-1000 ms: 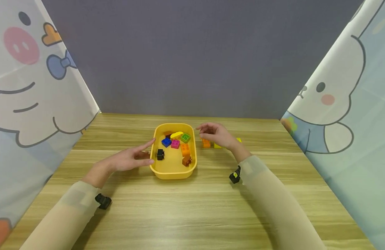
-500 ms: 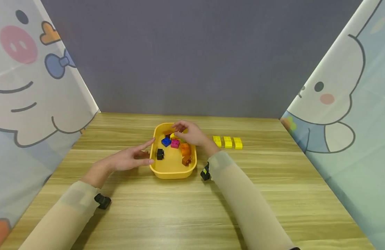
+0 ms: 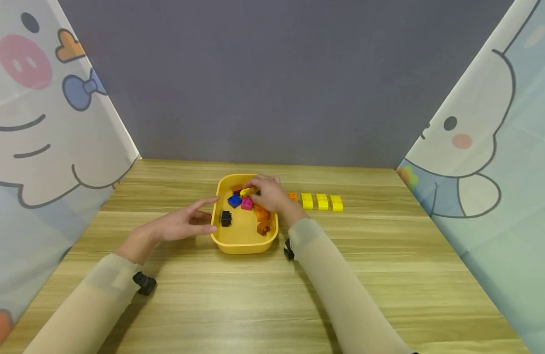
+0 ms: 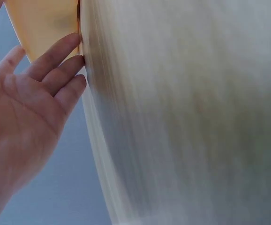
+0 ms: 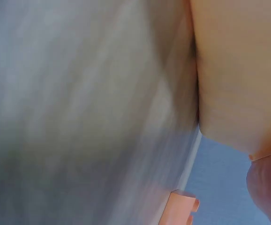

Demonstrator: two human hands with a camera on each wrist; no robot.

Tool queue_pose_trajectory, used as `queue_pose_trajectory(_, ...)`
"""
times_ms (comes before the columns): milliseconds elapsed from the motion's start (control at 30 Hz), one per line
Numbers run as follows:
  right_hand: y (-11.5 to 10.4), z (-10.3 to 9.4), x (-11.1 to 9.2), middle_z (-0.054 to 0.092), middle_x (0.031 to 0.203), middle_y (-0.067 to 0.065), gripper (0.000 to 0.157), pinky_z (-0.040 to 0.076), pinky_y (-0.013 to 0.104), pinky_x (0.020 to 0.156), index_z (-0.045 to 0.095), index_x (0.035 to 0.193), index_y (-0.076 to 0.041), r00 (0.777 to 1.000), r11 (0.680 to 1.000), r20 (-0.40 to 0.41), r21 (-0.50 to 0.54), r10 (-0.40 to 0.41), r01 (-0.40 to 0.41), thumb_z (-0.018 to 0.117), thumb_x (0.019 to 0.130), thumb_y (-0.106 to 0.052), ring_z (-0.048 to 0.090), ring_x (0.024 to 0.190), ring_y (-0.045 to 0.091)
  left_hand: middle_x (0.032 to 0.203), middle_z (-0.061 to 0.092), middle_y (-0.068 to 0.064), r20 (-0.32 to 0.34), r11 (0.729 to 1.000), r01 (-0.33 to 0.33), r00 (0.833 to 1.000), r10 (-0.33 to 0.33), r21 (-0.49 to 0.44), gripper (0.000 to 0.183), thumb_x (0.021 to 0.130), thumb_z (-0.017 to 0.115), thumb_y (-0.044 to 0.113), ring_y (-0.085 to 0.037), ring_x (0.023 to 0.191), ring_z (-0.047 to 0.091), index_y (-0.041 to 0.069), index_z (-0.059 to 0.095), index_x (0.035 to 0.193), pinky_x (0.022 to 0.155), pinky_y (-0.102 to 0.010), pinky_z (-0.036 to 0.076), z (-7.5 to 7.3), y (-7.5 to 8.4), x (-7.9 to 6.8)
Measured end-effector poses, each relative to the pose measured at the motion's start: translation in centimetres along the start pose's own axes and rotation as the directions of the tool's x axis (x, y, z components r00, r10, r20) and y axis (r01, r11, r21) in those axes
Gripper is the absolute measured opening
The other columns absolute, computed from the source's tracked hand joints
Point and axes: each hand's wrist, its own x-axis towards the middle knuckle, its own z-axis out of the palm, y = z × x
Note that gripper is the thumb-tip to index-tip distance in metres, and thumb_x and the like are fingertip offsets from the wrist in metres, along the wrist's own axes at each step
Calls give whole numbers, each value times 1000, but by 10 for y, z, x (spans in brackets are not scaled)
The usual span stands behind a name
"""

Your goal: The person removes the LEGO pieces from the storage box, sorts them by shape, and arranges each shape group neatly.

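Observation:
A yellow bin (image 3: 243,249) stands on the table with several toy building bricks inside. My left hand (image 3: 179,225) touches its left rim, fingers spread and nearly straight; the left wrist view also shows the open palm (image 4: 27,108) and fingertips against the bin's side (image 4: 46,28). My right hand (image 3: 272,196) reaches over the right rim into the bin. Its thumb and index finger pinch a yellow curved brick (image 3: 245,192). Around it lie a blue brick (image 3: 234,200), a magenta brick (image 3: 247,203), a black brick (image 3: 226,218) and orange bricks (image 3: 262,213), partly covered by the hand.
To the right of the bin, a row of yellow bricks (image 3: 322,201) stands on the wooden table (image 3: 237,305), beside an orange brick (image 3: 292,196) partly behind the right hand. A grey panel (image 3: 263,83) rises at the back, with cartoon-printed sheets at both sides.
My right hand has moved left from the orange brick on the table into the bin, and its fingers have closed on the yellow curved brick. The left hand stays at the rim.

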Motion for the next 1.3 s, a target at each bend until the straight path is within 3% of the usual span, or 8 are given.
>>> queue_pose_trajectory(200, -2, 0, 2, 59, 163, -1, 39, 21, 55, 134, 67, 151, -32, 996, 983, 85, -185, -3, 19, 63, 112, -33, 46, 159, 28, 165, 52, -28, 18, 998, -33, 999, 34, -61, 95, 103, 77, 50, -49, 152, 52, 31, 19, 176, 123, -73, 41, -1, -4, 4)
queue_pose_trajectory(300, -2, 0, 2, 61, 162, -4, 37, 23, 54, 132, 68, 149, -34, 995, 985, 97, -171, -12, 29, 64, 112, -33, 49, 157, 26, 166, 50, -29, 26, 996, -31, 999, 33, -81, 95, 103, 77, 48, -50, 152, 52, 31, 18, 176, 123, -70, 43, -1, -3, 4)
queue_pose_trajectory(467, 0, -1, 2, 68, 153, -9, 31, 20, 51, 133, 75, 138, -36, 996, 999, 84, -33, -24, 27, 71, 109, -27, 58, 149, 23, 166, 49, -30, 38, 995, -28, 999, 31, -99, 95, 104, 76, 47, -50, 152, 52, 30, 17, 176, 121, -68, 46, -1, -2, 5)
queue_pose_trajectory(567, 0, -1, 1, 65, 155, -7, 34, 19, 52, 135, 73, 141, -36, 997, 1000, 72, -2, -22, 22, 74, 107, -32, 53, 152, 25, 165, 49, -32, 45, 994, -38, 998, 42, -101, 95, 105, 75, 45, -52, 151, 52, 27, 15, 176, 120, -68, 47, -1, -2, 5)
queue_pose_trajectory(767, -3, 0, 1, 58, 155, 3, 52, 27, 53, 132, 64, 154, -35, 995, 986, 98, -167, -9, 26, 68, 106, -54, 47, 151, 29, 165, 49, -33, 47, 994, -48, 998, 53, -97, 95, 106, 74, 45, -52, 151, 52, 25, 14, 177, 119, -68, 48, 0, -2, 5)
queue_pose_trajectory(867, -5, -1, 2, 56, 163, 3, 57, 24, 54, 134, 61, 157, -37, 990, 977, 139, -208, -6, 35, 65, 105, -61, 42, 158, 30, 165, 50, -32, 44, 994, -48, 998, 52, -94, 95, 106, 75, 45, -52, 150, 53, 26, 14, 176, 120, -68, 48, 0, -2, 6)
queue_pose_trajectory(1100, -7, -2, 0, 75, 128, -9, 52, 26, 50, 132, 64, 152, -39, 990, 981, 139, -189, -25, 52, 68, 104, -60, 56, 146, 25, 165, 50, -31, 44, 994, -36, 998, 41, -105, 95, 105, 76, 44, -50, 151, 53, 28, 16, 176, 121, -68, 46, -1, -3, 5)
queue_pose_trajectory(1300, -9, -2, 1, 66, 157, -3, 62, 24, 52, 132, 58, 159, -37, 986, 967, 165, -251, -5, 47, 63, 104, -66, 46, 157, 32, 165, 50, -30, 45, 992, -37, 998, 43, -122, 96, 104, 77, 43, -48, 151, 54, 28, 16, 176, 121, -65, 48, -2, -4, 4)
